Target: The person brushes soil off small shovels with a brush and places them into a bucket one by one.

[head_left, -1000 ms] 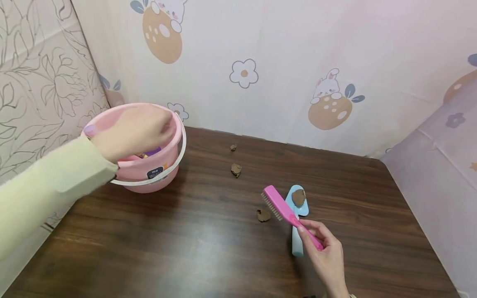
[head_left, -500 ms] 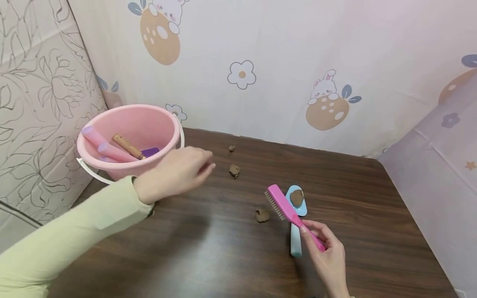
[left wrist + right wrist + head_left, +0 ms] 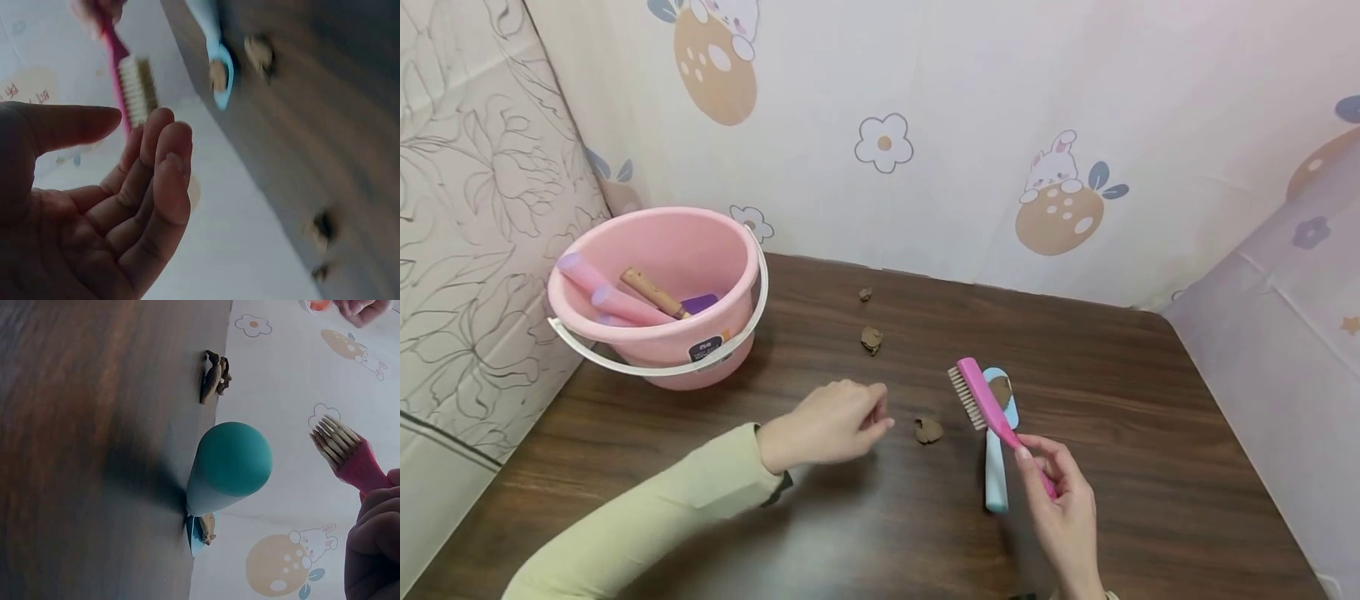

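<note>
My right hand (image 3: 1063,500) pinches the handle of a pink brush (image 3: 986,397) with pale bristles, raised above the table. Below it lies a light-blue toy shovel (image 3: 995,475) with a brown, dry-looking piece (image 3: 1002,390) on its blade, partly hidden by the brush. My left hand (image 3: 831,423) hovers left of another brown flake (image 3: 928,431), not touching it. In the left wrist view this hand's fingers (image 3: 172,187) are loosely bent, thumb apart, with nothing held. The right wrist view shows the brush (image 3: 362,469) beside the shovel's teal handle end (image 3: 234,456).
A pink bucket (image 3: 658,346) with a white handle stands at the back left. Inside it are a wooden handle (image 3: 655,292), pink handles (image 3: 628,304) and something purple (image 3: 698,302). Two more brown bits (image 3: 871,339) lie farther back. Patterned sheets (image 3: 955,150) border the dark wooden table (image 3: 880,533).
My left hand has come out of the bucket and moved right and toward me, near the closest brown flake. The brush in my right hand has shifted slightly right and turned more upright.
</note>
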Motion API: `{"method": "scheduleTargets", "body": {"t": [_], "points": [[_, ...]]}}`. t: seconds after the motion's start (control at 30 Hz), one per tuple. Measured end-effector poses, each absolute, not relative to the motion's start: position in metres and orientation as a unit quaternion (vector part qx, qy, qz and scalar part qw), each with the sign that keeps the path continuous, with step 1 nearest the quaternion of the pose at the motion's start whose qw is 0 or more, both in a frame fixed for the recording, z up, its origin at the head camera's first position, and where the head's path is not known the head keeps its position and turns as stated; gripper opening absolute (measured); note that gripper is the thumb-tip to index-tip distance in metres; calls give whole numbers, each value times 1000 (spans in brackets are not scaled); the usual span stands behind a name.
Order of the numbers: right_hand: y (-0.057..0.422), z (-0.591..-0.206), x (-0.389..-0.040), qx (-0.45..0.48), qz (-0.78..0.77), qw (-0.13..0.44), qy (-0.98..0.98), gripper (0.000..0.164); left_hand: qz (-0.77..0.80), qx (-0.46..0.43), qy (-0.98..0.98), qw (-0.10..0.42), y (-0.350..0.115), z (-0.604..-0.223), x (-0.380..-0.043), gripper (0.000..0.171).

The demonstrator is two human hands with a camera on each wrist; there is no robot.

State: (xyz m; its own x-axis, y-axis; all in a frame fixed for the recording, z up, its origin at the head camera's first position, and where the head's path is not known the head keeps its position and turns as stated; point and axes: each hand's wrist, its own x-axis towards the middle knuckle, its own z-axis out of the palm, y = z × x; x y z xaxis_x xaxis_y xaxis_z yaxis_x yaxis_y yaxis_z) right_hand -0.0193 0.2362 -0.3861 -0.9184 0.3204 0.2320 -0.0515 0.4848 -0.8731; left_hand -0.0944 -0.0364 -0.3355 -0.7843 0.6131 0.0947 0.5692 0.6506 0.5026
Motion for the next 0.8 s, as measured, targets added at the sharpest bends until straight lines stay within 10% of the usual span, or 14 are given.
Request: {"method": "scheduleTargets", "body": {"t": [0.8], "points": [[242,-387,-20,-92,524,151,-833,21,242,287,912,164,79,-378,-94,34]]}}
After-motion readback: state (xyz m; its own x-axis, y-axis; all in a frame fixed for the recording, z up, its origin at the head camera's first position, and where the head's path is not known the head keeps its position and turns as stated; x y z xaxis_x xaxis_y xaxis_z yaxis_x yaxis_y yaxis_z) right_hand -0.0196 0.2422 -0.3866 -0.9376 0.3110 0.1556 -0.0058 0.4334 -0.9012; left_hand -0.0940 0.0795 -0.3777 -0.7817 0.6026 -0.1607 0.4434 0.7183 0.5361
